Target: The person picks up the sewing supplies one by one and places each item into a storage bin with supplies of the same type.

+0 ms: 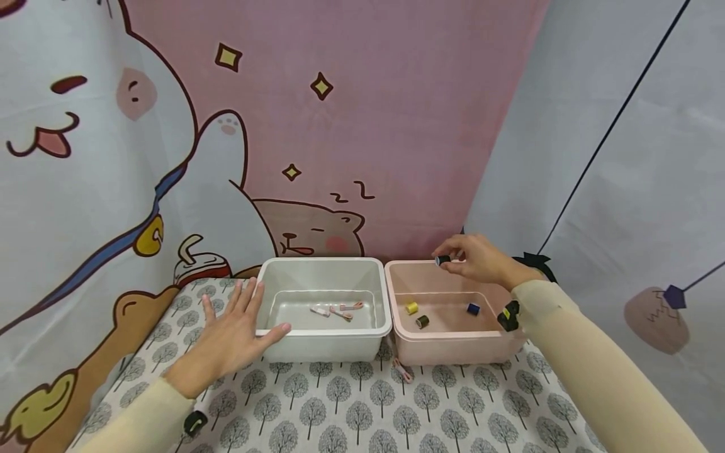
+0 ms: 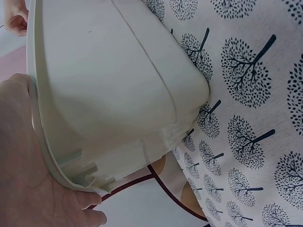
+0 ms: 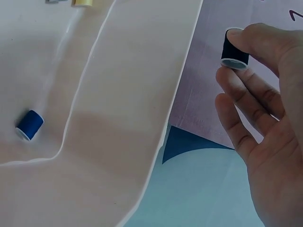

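Observation:
My right hand (image 1: 476,258) pinches a spool of black thread (image 3: 235,51) between thumb and fingertips, over the back rim of the pink bin (image 1: 453,336). Inside that bin lie a yellow thread spool (image 1: 411,307), a dark olive one (image 1: 422,321) and a blue one (image 1: 472,309). With fingers spread and straight, my left hand (image 1: 235,327) rests at the left rim of the white bin (image 1: 328,346). The left wrist view shows the same hand (image 2: 33,175) along the rim, outside the bin wall.
Several small pink-and-white bundles (image 1: 341,314) lie on the white bin's floor. Another such bundle (image 1: 403,371) is on the tree-print cloth (image 1: 340,412) in front of the gap between the bins. A cartoon-print curtain (image 1: 396,126) hangs right behind both bins.

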Demonstrator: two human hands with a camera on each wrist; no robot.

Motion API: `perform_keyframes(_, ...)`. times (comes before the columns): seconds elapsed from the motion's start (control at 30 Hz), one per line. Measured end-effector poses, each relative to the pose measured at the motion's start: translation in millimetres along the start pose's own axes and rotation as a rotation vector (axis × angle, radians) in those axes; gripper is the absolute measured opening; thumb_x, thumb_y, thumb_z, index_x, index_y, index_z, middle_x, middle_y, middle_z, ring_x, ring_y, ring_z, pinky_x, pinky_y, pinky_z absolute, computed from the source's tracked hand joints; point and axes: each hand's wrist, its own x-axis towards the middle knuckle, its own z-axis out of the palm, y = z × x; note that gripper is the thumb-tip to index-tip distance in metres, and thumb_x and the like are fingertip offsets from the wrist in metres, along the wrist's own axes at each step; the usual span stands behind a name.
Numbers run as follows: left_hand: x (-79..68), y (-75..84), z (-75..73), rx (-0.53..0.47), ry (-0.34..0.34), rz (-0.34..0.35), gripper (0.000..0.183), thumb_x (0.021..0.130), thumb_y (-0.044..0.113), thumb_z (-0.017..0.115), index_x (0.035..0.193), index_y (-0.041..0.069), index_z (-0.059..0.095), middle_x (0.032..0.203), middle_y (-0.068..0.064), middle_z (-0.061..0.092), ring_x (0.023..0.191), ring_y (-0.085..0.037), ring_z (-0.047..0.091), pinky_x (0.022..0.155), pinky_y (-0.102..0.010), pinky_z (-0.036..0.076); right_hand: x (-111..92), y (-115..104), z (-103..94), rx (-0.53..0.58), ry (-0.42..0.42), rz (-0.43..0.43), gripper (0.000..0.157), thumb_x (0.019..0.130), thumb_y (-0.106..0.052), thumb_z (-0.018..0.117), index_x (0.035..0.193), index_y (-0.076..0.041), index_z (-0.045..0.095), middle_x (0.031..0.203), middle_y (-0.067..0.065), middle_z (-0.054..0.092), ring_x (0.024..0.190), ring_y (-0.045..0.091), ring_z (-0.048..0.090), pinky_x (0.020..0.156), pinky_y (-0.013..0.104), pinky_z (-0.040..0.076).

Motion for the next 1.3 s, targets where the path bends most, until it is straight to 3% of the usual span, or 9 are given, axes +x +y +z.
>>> perform_keyframes(0.23,0.6,0.5,0.0,-0.002,0.001,0.000,0.117,0.110,0.088,0.045,0.185,0.002,0.020,0.196,-0.020,0.009,0.182,-0.053,0.008,0.127,-0.096,-0.016,-1,0,-0.2,0.011,-0.020,0.040,0.050,0.104,-0.014,0.090,0.151,-0.008,0.076,0.142,0.019,0.079,0.127,0.044,0.078,0.110,0.069,0.064)
perform_keyframes(0.33,1.1,0.4,-0.1,-0.004,-0.001,0.000,0.118,0.110,0.089,0.044,0.185,0.002,0.020,0.196,-0.021,0.009,0.182,-0.053,0.007,0.127,-0.096,-0.017,-2,0,0.4,0.011,-0.021,0.053,0.051,0.104,-0.019,0.090,0.152,-0.009,0.076,0.151,0.023,0.074,0.133,0.050,0.075,0.113,0.072,0.062)
perform_keyframes(0.83,1.5,0.6,0.1,0.008,-0.005,-0.001,0.118,0.110,0.088,0.044,0.185,0.001,0.020,0.196,-0.021,0.010,0.182,-0.054,0.009,0.126,-0.099,-0.014,-7,-2,1.0,0.015,-0.002,0.045,0.048,0.104,-0.019,0.090,0.150,-0.012,0.078,0.150,0.019,0.077,0.135,0.045,0.075,0.114,0.071,0.062)
perform_keyframes(1.1,1.0,1.2,-0.5,-0.001,-0.003,0.001,0.116,0.110,0.086,0.046,0.185,0.001,0.020,0.196,-0.021,0.011,0.182,-0.054,0.010,0.126,-0.098,-0.014,-12,-6,-0.1,-0.017,0.017,0.002,0.047,0.104,-0.017,0.090,0.149,-0.009,0.079,0.146,0.017,0.079,0.127,0.039,0.078,0.106,0.067,0.064)
perform_keyframes(1.3,-0.1,0.8,-0.4,0.001,-0.004,-0.001,0.117,0.110,0.087,0.045,0.185,0.002,0.019,0.196,-0.021,0.010,0.182,-0.054,0.010,0.126,-0.099,-0.014,-18,-12,-0.4,-0.012,0.022,-0.007,0.048,0.103,-0.017,0.089,0.149,-0.011,0.078,0.149,0.019,0.077,0.129,0.045,0.077,0.109,0.069,0.065)
